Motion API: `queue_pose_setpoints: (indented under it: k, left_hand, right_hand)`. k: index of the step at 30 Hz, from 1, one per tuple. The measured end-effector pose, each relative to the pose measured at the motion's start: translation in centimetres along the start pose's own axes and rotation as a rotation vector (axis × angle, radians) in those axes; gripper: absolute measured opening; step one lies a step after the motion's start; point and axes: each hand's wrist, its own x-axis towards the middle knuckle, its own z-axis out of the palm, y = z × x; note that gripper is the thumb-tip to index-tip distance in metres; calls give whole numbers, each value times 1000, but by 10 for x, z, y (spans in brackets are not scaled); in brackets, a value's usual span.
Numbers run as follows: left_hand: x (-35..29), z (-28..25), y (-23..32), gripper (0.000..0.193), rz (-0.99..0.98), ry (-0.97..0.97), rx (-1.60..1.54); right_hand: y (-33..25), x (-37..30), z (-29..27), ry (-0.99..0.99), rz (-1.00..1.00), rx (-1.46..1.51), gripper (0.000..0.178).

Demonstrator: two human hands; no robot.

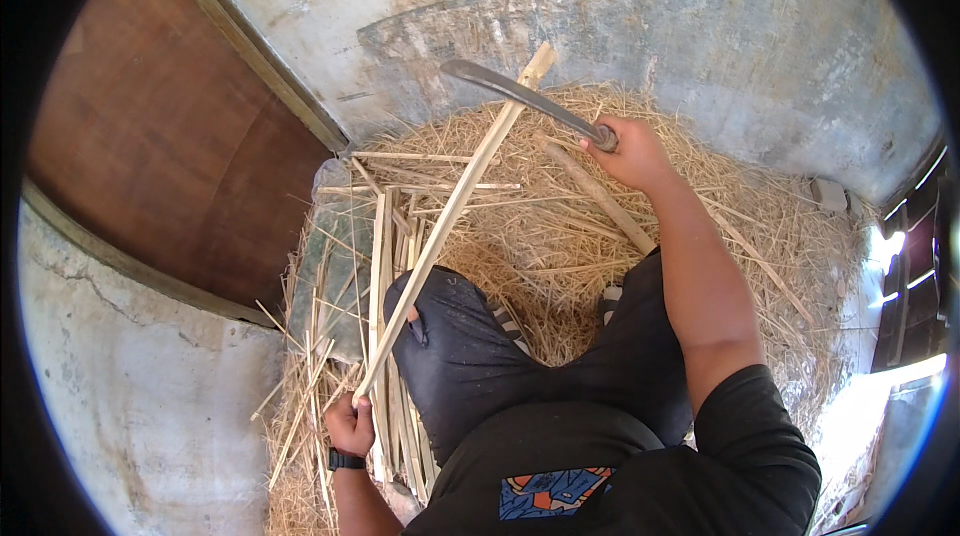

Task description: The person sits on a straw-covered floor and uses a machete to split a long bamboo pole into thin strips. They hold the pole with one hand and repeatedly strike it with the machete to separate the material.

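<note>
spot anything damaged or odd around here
A thin crack marks the pale left wall, and the far wall is stained, so both look worn. The dark trousers seem torn near the left knee, where a skin-coloured spot shows.

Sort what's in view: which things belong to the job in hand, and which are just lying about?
Job in hand:
long pale strip, left hand
curved blade, right hand
similar strips beside the leg, probably

Lying about:
straw
thick round stick, apparently
</note>
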Motion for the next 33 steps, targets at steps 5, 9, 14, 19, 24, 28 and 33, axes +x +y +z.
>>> queue_pose_setpoints:
  k: [5,9,14,19,24,28,33]
  left_hand:
    - [-2,5,-2,53,11,20,-52]
    - [-4,5,-8,54,7,16,-65]
    - [-4,1,-2,55,18,5,-34]
    - [-2,6,-1,53,27,12,-75]
    - [-5,3,-4,52,24,20,-42]
    - [-1,0,-2,51,30,4,-16]
    - [0,7,0,50,-18,-26,-82]
  right_hand:
    - [-4,-4,14,107,-329,-128,25]
    - [-7,-4,9,117,-211,-163,18]
    - [-10,-2,1,63,1,-141,17]
    - [-12,-6,18,96,-346,-247,20]
    - [-7,-1,9,56,-151,-177,20]
    - [-8,-1,0,8,46,-146,18]
    - [-13,-8,22,-4,-290,-261,17]
